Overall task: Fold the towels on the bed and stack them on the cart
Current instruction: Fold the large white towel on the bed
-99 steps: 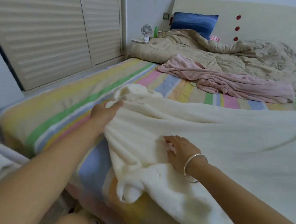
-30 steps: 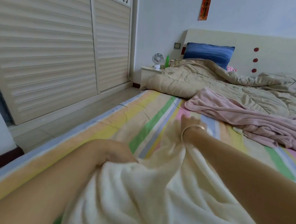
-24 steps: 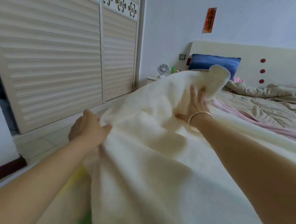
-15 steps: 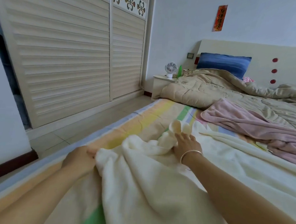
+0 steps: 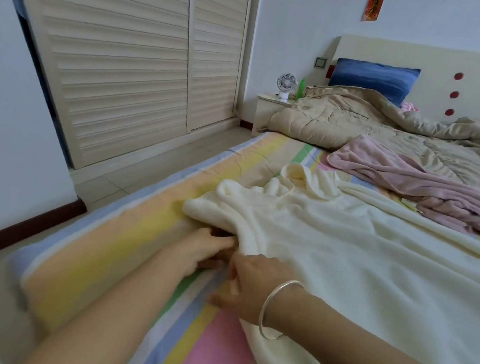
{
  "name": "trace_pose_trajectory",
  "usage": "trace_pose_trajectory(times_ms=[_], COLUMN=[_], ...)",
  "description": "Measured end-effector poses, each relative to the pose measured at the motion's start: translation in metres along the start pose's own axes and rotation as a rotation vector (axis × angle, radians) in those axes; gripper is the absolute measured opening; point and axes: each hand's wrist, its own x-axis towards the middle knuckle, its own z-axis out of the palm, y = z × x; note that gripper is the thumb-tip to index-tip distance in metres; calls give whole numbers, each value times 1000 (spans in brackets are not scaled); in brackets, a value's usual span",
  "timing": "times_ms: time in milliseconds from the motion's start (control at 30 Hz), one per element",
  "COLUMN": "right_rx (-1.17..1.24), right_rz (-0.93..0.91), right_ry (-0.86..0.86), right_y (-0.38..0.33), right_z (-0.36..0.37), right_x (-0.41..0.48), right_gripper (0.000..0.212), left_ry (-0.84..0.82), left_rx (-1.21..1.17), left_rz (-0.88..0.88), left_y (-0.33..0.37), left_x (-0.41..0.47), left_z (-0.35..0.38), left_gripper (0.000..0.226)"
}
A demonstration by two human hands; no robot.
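Your left hand (image 5: 202, 249) lies low on the striped sheet of the bed (image 5: 104, 258), at the near edge of the cream towel (image 5: 354, 257). Its fingers (image 5: 219, 240) close on that edge, their tips hidden under a soft fold. Your right hand (image 5: 255, 285) sits just beside the left, at the same edge and touching the cloth. Its fingers (image 5: 238, 268) are blurred, so you cannot tell whether they grasp the towel or only rest against it. A silver bracelet (image 5: 270, 317) circles that wrist.

The cream towel is spread across the bed from your hands towards the right, with its far corner rumpled into loose curls. Beyond it a pink towel (image 5: 427, 191) lies crumpled, partly on a beige quilt (image 5: 348, 118) that is bunched below a blue pillow (image 5: 372, 77). A small fan (image 5: 286, 84) stands on the nightstand (image 5: 265, 108), and louvred wardrobe doors (image 5: 128, 64) fill the wall on your left.
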Motion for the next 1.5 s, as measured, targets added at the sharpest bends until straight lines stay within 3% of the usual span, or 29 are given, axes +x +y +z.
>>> trace_pose_trajectory(times_ms=[67, 133, 233, 300, 433, 533, 600, 700, 800, 900, 1000, 1133, 1267, 1433, 1500], right_rx=[-194, -226, -140, 79, 818, 1125, 1036, 645, 358, 270, -23, -341, -399, -180, -219], right_rz=[82, 155, 197, 206, 244, 270, 292, 261, 85, -40, -87, -64, -70, -195, -243], right_ry=[0, 50, 101, 140, 227, 248, 249, 237, 305, 323, 384, 392, 477, 649, 611], right_y=[0, 5, 16, 22, 31, 36, 38, 30, 8, -17, -36, -45, -52, -76, -92], right_z=[16, 24, 24, 16, -2, -18, -16, 3, 20, 31, 52, 74, 74, 74, 79], right_x=[-10, -15, -20, -24, -24, -30, -33, -38, -46, -48, -45, -41, -38, -47, -52], right_gripper=[55, 35, 24, 22, 13, 12, 9, 14, 15, 7, 24, 34, 32, 12, 16], left_ry=[29, 8, -47, -44, 73, 170, 332, 582, 729, 714, 617, 547, 632, 795, 785], left_rx=[-82, -248, -334, -262, -108, -180, -212, 217, 610, 760, 777, 796, 713, 832, 860], left_rz=[0, 11, 43, 68, 113, 135, 98, 12, -71, -113, -131, -82, -80, -166, -213], left_y=[-2, 2, 13, 18, 27, 42, 46, 36, 15, -4, -25, -37, -39, -41, -47], left_x=[-3, -4, -7, -10, -18, -27, -35, -40, -42, -44, -43, -42, -41, -58, -68], left_z=[9, 12, 4, -3, -33, -69, -96, -134, -156, -158, -154, -149, -147, -180, -200], left_gripper=[16, 4, 12, 7, 34, 22, 12, 19, 30, 44, 73, 65, 49, 36, 33])
